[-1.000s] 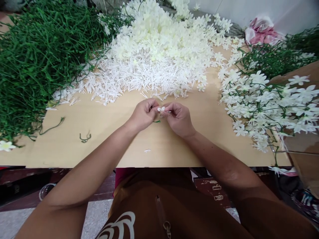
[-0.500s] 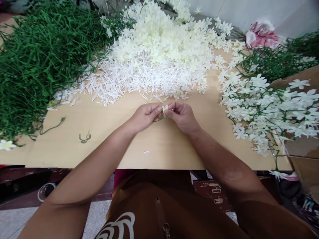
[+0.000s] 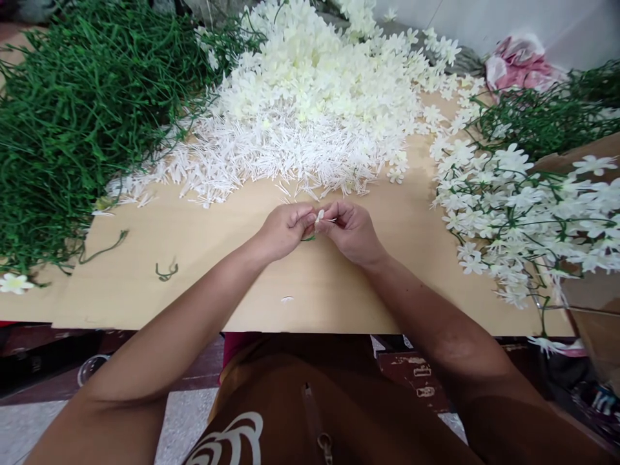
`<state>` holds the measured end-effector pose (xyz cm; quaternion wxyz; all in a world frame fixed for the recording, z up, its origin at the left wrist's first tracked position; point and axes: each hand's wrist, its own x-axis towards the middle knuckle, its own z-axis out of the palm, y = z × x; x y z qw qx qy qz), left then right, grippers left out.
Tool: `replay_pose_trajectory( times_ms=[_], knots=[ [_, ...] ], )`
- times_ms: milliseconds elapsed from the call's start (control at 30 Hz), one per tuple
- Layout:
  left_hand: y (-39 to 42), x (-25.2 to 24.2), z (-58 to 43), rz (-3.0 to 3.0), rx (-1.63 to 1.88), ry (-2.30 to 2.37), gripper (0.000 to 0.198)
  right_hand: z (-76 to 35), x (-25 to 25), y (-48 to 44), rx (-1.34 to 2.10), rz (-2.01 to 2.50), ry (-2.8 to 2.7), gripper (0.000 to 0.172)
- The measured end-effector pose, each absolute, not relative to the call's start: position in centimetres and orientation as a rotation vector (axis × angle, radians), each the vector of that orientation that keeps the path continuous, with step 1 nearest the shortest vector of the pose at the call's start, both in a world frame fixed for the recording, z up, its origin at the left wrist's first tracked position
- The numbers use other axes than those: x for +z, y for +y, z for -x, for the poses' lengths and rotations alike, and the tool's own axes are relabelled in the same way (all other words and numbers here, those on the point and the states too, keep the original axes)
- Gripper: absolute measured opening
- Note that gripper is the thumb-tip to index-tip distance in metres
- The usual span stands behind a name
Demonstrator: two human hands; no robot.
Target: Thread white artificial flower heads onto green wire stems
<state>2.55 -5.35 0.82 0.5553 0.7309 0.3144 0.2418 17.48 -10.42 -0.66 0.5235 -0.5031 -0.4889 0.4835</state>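
My left hand (image 3: 288, 227) and my right hand (image 3: 352, 231) meet over the middle of the table, fingertips almost touching. A small white artificial flower (image 3: 320, 216) shows between them. The left fingers are closed on a green plastic stem (image 3: 309, 238), whose end pokes out below. My right thumb and forefinger pinch at the white flower, and a thin white piece (image 3: 330, 220) sticks out between those fingers. How the flower joins the stem is hidden by the fingers. Just beyond my hands lies a heap of thin white stamen-like pieces (image 3: 271, 152).
Green stems (image 3: 92, 110) pile up at the left. White flower heads (image 3: 314, 71) are heaped at the back. Stemmed white flowers (image 3: 523, 219) lie at the right beside a cardboard box (image 3: 595, 290). Two loose stem pieces (image 3: 167, 271) lie on the tan tabletop (image 3: 217, 303).
My fingers have closed further around the white flower, so less of its petals and of the green stem shows. The view has shifted slightly.
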Motion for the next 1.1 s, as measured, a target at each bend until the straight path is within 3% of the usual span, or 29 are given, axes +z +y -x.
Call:
replay_pose_trajectory(
  times_ms=[367, 1100],
  knots=[
    [-5.0, 1.3, -2.3, -1.679, 0.51, 0.616, 0.055, -18.6, -0.8, -10.1, 1.199, 1.161, -1.07, 0.043],
    [-4.7, 0.3, -1.9, -1.899, 0.474, 0.607, 0.045, -17.6, -0.8, -10.8, 1.207, 1.185, -1.19, 0.037]
  ],
)
